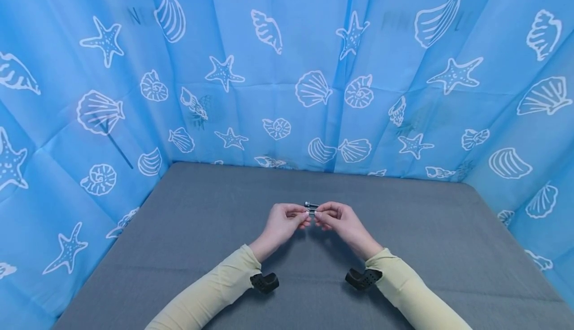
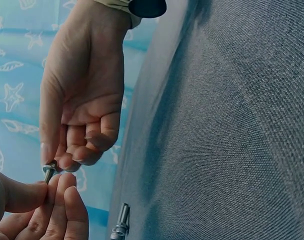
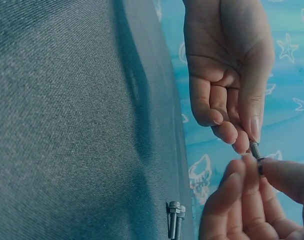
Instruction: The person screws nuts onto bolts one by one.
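Between my two hands is a small metal bolt [image 1: 311, 213], its threaded shank showing in the right wrist view. My left hand [image 1: 286, 221] pinches the shank end between thumb and fingers. At the bolt's wider end, my right hand [image 1: 339, 220] grips with thumb and fingertips; I cannot tell whether a nut or the bolt's head is there. Fingertips hide part of both ends. Just beyond the hands, two more silver bolts [image 3: 173, 220] lie side by side on the grey table, a nut visible up near the head of one.
The grey cloth-covered table [image 1: 215, 190] spreads out on all sides of the hands. Blue curtains [image 1: 278, 105] printed with white shells and starfish hang along its back and sides. Black camera mounts [image 1: 265, 283] sit at both wrists, below the pale yellow sleeves [image 1: 215, 280].
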Demonstrator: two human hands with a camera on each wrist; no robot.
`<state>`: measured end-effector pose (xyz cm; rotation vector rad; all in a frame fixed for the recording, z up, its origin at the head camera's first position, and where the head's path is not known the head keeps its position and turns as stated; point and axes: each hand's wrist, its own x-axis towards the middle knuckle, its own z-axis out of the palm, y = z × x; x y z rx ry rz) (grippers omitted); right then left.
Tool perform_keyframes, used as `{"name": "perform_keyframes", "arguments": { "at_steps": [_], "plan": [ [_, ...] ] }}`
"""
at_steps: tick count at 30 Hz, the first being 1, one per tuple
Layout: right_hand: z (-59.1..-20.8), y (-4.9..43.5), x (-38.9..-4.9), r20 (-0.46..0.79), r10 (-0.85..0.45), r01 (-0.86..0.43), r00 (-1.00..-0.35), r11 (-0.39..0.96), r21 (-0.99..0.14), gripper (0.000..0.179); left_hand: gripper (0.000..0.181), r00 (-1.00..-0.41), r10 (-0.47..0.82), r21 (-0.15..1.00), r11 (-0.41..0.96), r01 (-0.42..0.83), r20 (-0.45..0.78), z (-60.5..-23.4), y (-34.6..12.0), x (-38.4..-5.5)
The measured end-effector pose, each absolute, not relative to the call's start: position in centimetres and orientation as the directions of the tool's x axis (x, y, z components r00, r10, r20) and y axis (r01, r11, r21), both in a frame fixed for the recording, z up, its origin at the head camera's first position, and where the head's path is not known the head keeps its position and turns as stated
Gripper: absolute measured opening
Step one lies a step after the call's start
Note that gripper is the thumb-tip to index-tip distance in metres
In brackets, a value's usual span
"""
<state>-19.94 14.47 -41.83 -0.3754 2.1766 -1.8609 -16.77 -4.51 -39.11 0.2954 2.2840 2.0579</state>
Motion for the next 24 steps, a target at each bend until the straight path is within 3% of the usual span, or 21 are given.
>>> {"name": "perform_keyframes", "arguments": {
  "at_steps": [19, 24],
  "plan": [
    [-41.68, 14.25, -19.83, -0.026, -0.359, -0.051, -0.933, 0.205, -0.978, 0.030, 0.015, -0.983, 0.158, 0.990, 0.095, 0.105, 0.089, -39.06, -4.48, -16.59],
    [-41.80, 14.29, -19.76, -0.015, -0.357, -0.047, -0.934, 0.165, -0.985, 0.031, 0.015, -0.983, 0.162, 0.991, 0.086, 0.106, 0.092, -39.15, -4.54, -16.60]
  ]
}}
